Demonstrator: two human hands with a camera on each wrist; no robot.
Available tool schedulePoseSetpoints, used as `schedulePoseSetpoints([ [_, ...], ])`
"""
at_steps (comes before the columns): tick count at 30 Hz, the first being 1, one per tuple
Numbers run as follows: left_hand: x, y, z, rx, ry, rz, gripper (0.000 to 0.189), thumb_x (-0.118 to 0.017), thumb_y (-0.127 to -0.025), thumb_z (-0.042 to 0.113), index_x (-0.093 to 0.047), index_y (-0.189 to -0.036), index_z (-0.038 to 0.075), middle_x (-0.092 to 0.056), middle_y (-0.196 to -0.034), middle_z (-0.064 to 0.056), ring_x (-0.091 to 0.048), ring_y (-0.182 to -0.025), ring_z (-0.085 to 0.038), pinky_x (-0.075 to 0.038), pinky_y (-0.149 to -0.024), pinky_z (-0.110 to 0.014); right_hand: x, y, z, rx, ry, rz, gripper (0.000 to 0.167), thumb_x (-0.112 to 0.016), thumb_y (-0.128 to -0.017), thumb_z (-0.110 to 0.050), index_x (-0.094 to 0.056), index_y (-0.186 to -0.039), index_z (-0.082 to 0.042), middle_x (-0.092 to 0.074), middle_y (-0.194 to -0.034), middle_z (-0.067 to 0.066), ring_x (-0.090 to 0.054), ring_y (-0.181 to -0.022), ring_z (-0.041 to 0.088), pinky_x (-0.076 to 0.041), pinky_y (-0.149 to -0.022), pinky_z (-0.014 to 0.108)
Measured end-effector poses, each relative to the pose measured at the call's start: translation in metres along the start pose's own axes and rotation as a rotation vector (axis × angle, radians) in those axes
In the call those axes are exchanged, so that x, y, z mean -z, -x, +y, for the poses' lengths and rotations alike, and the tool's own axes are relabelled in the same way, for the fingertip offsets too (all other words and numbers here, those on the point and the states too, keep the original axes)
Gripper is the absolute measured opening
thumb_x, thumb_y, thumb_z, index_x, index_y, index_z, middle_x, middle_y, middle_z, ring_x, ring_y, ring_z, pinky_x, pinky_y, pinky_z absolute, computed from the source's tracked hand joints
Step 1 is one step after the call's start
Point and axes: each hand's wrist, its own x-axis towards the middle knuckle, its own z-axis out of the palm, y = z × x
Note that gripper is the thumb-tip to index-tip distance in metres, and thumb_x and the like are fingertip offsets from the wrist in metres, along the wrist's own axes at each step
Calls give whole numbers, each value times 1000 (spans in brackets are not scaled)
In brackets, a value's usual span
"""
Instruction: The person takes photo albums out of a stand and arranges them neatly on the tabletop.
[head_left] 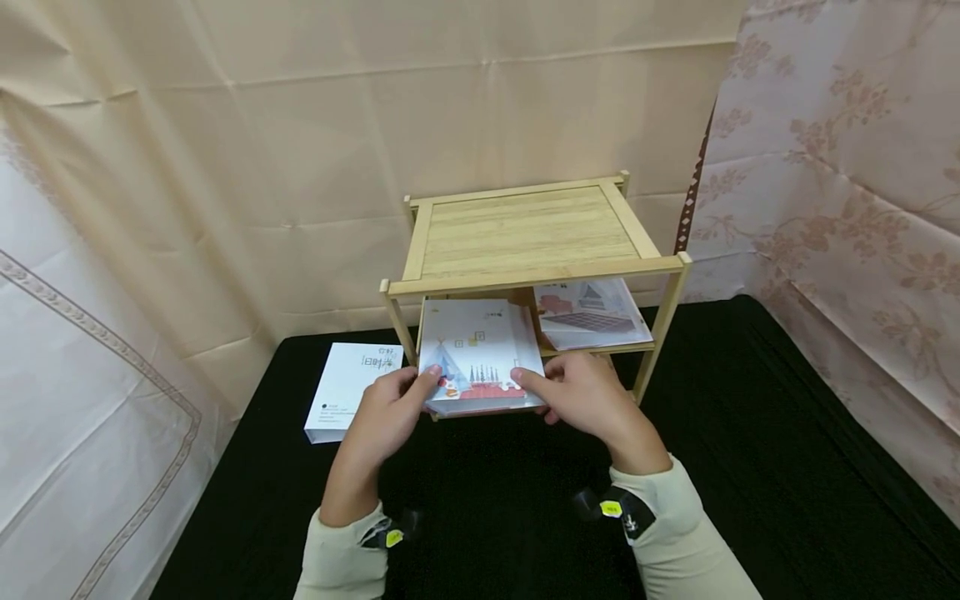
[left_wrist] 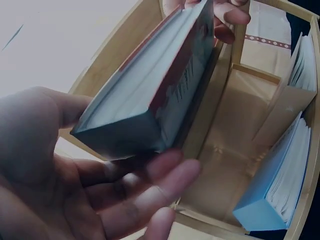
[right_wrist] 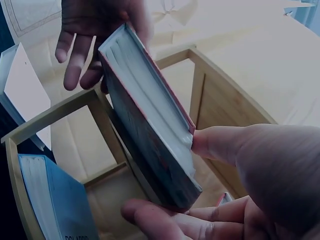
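A thick book (head_left: 483, 337) with a white cover and a printed tent and red sofa lies face up, tilted, at the left of the wooden rack's middle shelf. My left hand (head_left: 384, 412) pinches its near left corner, thumb on the cover and fingers beneath. On the near right corner, my right hand (head_left: 592, 400) grips it the same way. Both wrist views show the book's page edges, with the thumb (right_wrist: 220, 142) on one cover and fingers under the other. Beside it on that shelf rests a second book (head_left: 588, 317) with a laptop picture.
The two-tier wooden rack (head_left: 525, 229) stands on a black cloth (head_left: 750, 467) before a beige curtain. A white book (head_left: 345, 387) lies left of the rack. Lower in the rack, a blue book (left_wrist: 275, 185) and a pale book (left_wrist: 295, 92) stand upright.
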Motion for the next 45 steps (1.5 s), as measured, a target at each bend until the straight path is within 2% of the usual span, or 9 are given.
schedulePoseSetpoints([
  [4, -3, -1, 1, -32, 10, 2, 51, -58, -102, 51, -66, -133, 11, -74, -111, -7, -68, -100, -20, -55, -89, -38, 0, 1, -1, 18, 12, 38, 47, -69, -91, -62, -75, -84, -16, -71, -66, -2, -69, -58, 16, -50, -63, 33],
  [8, -1, 1, 4, -49, -9, -8, 42, -61, -102, 45, -70, -125, 12, -74, -105, -6, -67, -92, -20, -54, -81, -35, 3, 4, -3, 28, 6, 40, 45, -71, -91, -59, -74, -83, -15, -70, -64, -2, -69, -58, 18, -49, -61, 33],
  [14, 1, 1, 8, -65, -52, -17, 44, -62, -101, 48, -71, -122, 11, -74, -102, -5, -65, -88, -18, -52, -78, -34, 8, 8, -8, 26, 7, 41, 46, -71, -91, -59, -73, -79, -15, -69, -64, 0, -69, -60, 22, -49, -58, 33],
  [20, 2, 12, 9, -52, -65, -30, 44, -64, -100, 49, -71, -124, 12, -76, -102, -2, -68, -91, -15, -54, -82, -34, 4, 13, -8, 11, 99, -1, 48, -68, -90, -66, -72, -79, -19, -66, -61, -2, -64, -55, 17, -46, -54, 32],
  [23, 1, 18, 7, -50, -61, -36, 42, -65, -99, 48, -72, -122, 13, -76, -99, -1, -69, -90, -14, -55, -82, -34, 1, 17, -5, 27, 107, -25, 50, -67, -89, -68, -70, -78, -20, -66, -60, -4, -64, -55, 16, -46, -52, 31],
  [28, -3, 27, 5, -28, -35, -50, 34, -71, -96, 43, -74, -113, 13, -75, -91, 1, -68, -82, -15, -54, -76, -34, 0, 23, 6, 59, 47, -59, 51, -70, -88, -66, -65, -71, -18, -64, -56, -3, -67, -56, 24, -43, -47, 28],
  [33, -7, 35, 5, -17, -4, -72, 33, -75, -94, 38, -75, -112, 11, -76, -92, 1, -70, -81, -13, -56, -75, -32, -1, 31, 14, 51, -44, -87, 51, -74, -86, -63, -63, -69, -16, -63, -54, 0, -70, -59, 31, -41, -44, 26],
  [38, -3, 45, 0, 3, 22, -105, 35, -77, -93, 37, -74, -113, 8, -77, -94, -1, -72, -81, -13, -58, -73, -30, -8, 35, 19, 31, -112, -110, 48, -78, -82, -61, -66, -75, -15, -64, -55, 2, -69, -57, 26, -46, -47, 29],
  [45, 1, 54, -7, 29, 22, -149, 41, -78, -91, 37, -72, -118, 7, -76, -97, -2, -72, -83, -14, -59, -72, -28, -18, 41, 23, 18, -151, -148, 45, -82, -80, -58, -69, -75, -15, -66, -55, 2, -68, -54, 23, -43, -45, 26],
])
